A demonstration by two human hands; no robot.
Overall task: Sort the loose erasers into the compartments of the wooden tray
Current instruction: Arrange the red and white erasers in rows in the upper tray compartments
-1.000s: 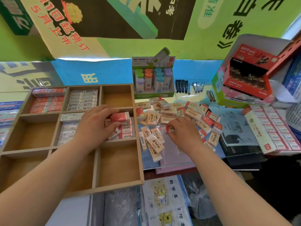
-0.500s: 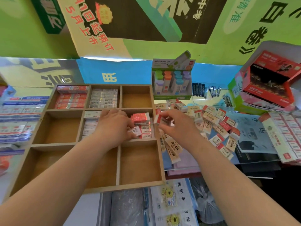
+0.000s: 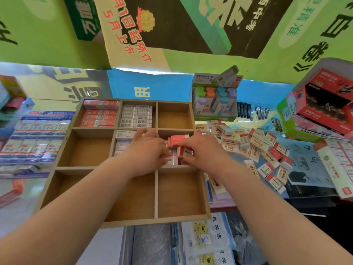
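Fingers (image 3: pixel 163 153) of the left hand (image 3: pixel 148 150) are bent down into the middle-right compartment of the wooden tray (image 3: pixel 152 220). Their tips are on the packed erasers (image 3: pixel 170 160) there. The thumb is hidden, so I cannot tell whether they grip one or only press. Just beside them, the right hand (image 3: pixel 204 152) pinches a red-and-white eraser (image 3: pixel 185 151) between thumb and forefinger, low over the same compartment and touching the stack. A red eraser (image 3: pixel 177 139) sits on top at the back of that stack, close to the right fingertips.

Far left on the bench (image 3: pixel 21 213), sealed packs (image 3: pixel 36 138) of erasers lie in rows beside the tray. In the tray's back row, the left compartment holds red-wrapped erasers (image 3: pixel 99 113) and the middle one holds white erasers (image 3: pixel 136 116) with barcodes facing up. The centre compartment has more pale erasers (image 3: pixel 123 139), partly covered by the left hand. Behind the tray's right corner stands a green display box (image 3: pixel 215 111) of tubes with coloured caps. Right of the tray lie the loose erasers (image 3: pixel 257 148), cream with red ends, tumbled across one another. Some rest on a blue-grey booklet (image 3: pixel 305 169). At the far right a long open box (image 3: pixel 336 163) holds erasers in rows, and behind it a red carton (image 3: pixel 324 104) sits tilted on other boxes.
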